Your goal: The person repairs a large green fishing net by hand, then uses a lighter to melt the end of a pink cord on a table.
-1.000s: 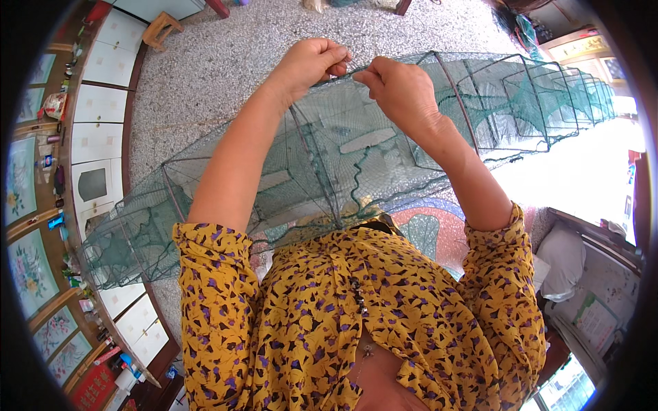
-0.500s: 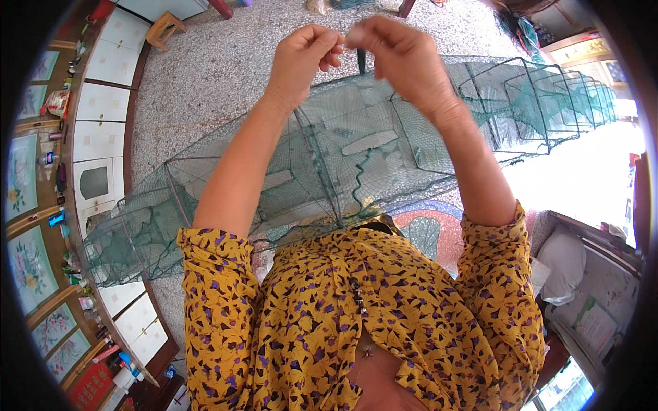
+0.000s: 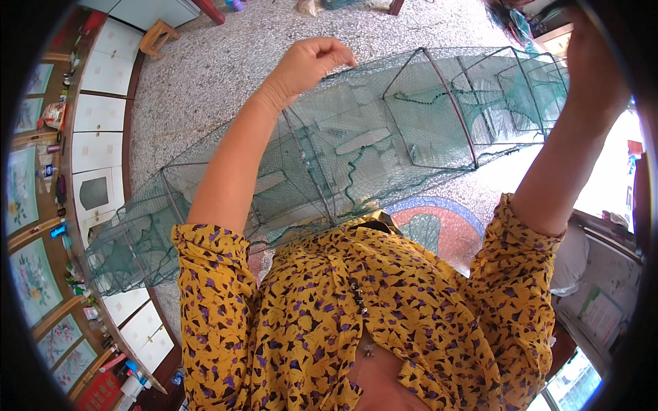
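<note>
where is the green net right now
In the head view, the green net stretches across the middle, from the white cabinets at the left toward the upper right, with the left hand at its far edge.

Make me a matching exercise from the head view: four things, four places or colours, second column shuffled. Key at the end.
Column 1
1. Left hand
2. Right hand
3. Mesh net
4. Wooden stool

Column 2
A. Green, on dark frames, stretching across the view
B. At upper right, against the picture's dark rim
C. On the speckled floor, at upper left
D. Near the net's far edge, at upper centre

Pairs: 1-D, 2-B, 3-A, 4-C
</note>
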`<state>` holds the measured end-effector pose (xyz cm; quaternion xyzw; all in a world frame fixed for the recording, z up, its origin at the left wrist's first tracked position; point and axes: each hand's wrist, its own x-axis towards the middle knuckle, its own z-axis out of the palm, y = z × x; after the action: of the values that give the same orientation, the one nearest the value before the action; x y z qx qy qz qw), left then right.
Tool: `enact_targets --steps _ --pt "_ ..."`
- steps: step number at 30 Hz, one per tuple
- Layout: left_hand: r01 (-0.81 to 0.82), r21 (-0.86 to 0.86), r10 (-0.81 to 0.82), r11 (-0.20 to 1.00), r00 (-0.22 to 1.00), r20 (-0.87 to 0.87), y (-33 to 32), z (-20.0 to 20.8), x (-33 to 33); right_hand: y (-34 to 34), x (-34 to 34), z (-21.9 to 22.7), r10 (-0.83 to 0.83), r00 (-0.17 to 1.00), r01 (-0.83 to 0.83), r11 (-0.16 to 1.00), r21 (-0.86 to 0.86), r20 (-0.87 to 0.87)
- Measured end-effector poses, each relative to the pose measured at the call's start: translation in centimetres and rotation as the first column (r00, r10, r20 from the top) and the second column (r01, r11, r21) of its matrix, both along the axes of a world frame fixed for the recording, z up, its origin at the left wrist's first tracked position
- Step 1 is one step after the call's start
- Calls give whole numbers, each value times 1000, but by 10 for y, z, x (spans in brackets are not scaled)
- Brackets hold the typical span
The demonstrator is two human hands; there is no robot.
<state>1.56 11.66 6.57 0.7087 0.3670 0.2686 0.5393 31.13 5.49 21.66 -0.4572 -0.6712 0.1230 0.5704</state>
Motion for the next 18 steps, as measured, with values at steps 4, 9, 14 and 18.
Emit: enact_targets --steps 4,9,14,18 --pt "-85 -143 79 986 996 -46 10 12 -3 -12 -56 -42 257 894 -128 932 -340 368" --pt "-125 -253 139 959 989 40 12 5 6 -28 -90 -99 329 734 120 798 -590 594" --pt "-145 -324 173 935 983 59 11 7 8 -23 -97 -128 257 729 234 777 -584 635" --pt "-164 -330 193 930 980 56 11 8 6 -17 -104 -133 201 758 238 800 -551 620"
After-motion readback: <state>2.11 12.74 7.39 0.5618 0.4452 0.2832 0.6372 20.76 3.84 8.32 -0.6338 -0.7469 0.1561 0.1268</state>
